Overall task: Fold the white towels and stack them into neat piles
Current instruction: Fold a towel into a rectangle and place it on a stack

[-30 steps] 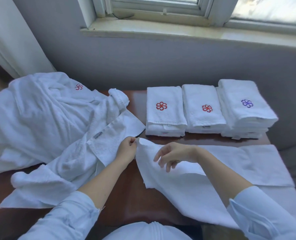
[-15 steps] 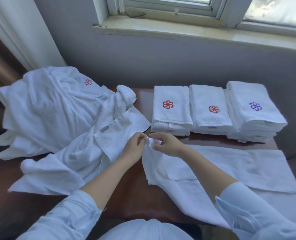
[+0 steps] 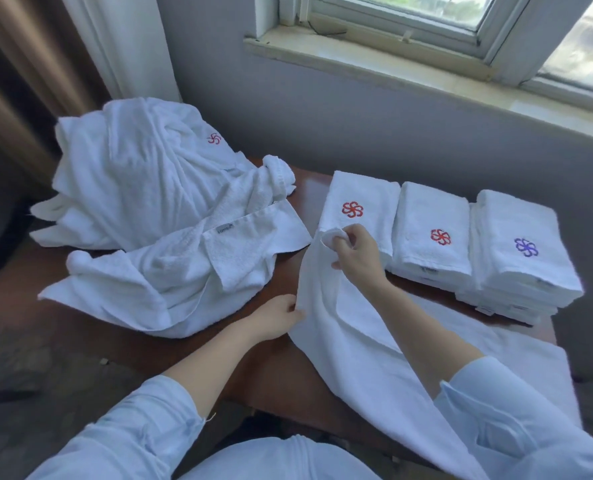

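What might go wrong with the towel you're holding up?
The right hand pinches a corner of the towel beside the nearest folded stack, so a swing might knock that pile crooked. The left hand grips only its edge; a slip could skew the fold. Its near end seems to hang past the table and might slide off.
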A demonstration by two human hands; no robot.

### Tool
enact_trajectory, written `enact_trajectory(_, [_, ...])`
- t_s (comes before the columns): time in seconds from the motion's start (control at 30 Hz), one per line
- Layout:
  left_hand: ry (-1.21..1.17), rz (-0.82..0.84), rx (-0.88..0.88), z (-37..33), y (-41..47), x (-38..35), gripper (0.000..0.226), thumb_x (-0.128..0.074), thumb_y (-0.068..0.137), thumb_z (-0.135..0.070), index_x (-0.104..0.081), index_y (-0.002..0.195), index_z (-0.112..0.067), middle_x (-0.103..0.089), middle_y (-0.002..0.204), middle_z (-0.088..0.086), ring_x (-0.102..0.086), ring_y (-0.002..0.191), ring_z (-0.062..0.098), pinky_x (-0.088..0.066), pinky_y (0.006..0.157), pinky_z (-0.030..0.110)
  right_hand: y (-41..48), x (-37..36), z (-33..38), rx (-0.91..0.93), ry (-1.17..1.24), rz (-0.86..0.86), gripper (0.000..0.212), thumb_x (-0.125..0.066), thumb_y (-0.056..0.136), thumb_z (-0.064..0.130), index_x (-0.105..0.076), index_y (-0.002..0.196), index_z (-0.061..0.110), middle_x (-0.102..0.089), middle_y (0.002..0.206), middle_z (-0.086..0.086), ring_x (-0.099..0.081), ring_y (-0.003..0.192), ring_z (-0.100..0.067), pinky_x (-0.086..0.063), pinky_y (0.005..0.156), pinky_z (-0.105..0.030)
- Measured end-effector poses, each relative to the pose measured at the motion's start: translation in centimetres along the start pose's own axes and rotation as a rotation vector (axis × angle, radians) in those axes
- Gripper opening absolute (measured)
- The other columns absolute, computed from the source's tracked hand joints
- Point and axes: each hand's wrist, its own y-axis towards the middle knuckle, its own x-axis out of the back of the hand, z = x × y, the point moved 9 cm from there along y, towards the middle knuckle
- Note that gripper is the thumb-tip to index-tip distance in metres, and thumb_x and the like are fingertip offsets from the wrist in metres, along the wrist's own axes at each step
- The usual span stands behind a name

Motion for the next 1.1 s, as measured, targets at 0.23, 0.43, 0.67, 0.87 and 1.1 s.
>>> enact_trajectory(0.23, [0.080, -0.412, 0.128, 1.0, -4.4, 3.0, 0.023, -0.041, 0.101, -0.029, -0.046, 0.083, -0.015, -0.053, 0.072, 0.001, -0.051, 0.062, 0.014, -0.048, 0.060, 0.032, -1.1, 0.4, 0.9, 0.025, -0.131, 0.072, 0.014, -0.042, 0.098, 0.032, -0.052, 0.100, 0.023, -0.059, 0.087, 0.011, -0.065, 0.075, -0.016, -0.060, 0.074, -0.051])
enact_trajectory(0.43, [0.337, -0.526, 0.372, 4.1, -8.7, 5.3, 0.030, -0.050, 0.096, -0.027, -0.048, 0.125, -0.018, -0.062, 0.114, -0.001, -0.061, 0.097, 0.016, -0.045, 0.073, 0.030, -3.8, -4.9, 1.1, -0.048, 0.132, 0.534, 0.033, -0.046, 0.100, 0.014, -0.049, 0.129, 0.028, -0.040, 0.149, -0.002, -0.075, 0.078, -0.019, -0.060, 0.060, -0.032])
enact_trajectory(0.67, [0.274, -0.479, 0.290, 4.2, -7.4, 3.8, 0.044, -0.052, 0.096, -0.030, -0.042, 0.139, -0.025, -0.057, 0.116, -0.008, -0.059, 0.096, 0.010, -0.048, 0.073, 0.029, -4.2, -4.4, -1.2, -0.019, 0.094, 0.437, 0.035, -0.040, 0.100, 0.007, -0.053, 0.130, 0.018, -0.052, 0.139, -0.004, -0.074, 0.081, -0.017, -0.061, 0.070, -0.038])
enact_trajectory(0.87, [0.408, -0.343, 0.090, 1.3, -3.1, 2.0, 0.052, -0.054, 0.096, -0.029, -0.037, 0.146, -0.025, -0.036, 0.149, -0.002, -0.047, 0.127, 0.016, -0.049, 0.094, 0.037, -4.5, -1.1, -8.6, -0.069, -0.455, 0.354, 0.034, -0.047, 0.097, 0.018, -0.058, 0.128, 0.023, -0.059, 0.131, 0.001, -0.056, 0.116, -0.017, -0.049, 0.091, -0.034])
enact_trajectory(1.1, [0.768, 0.033, -0.121, 1.2, 0.6, -3.1, 0.077, -0.055, 0.096, -0.042, -0.010, 0.158, -0.030, 0.013, 0.164, -0.003, 0.012, 0.151, 0.016, -0.013, 0.121, 0.039, -9.7, -1.2, -14.6, -0.054, -0.920, 0.347, 0.062, -0.044, 0.095, 0.025, -0.022, 0.152, 0.029, 0.000, 0.164, -0.001, 0.004, 0.151, -0.027, -0.007, 0.118, -0.054])
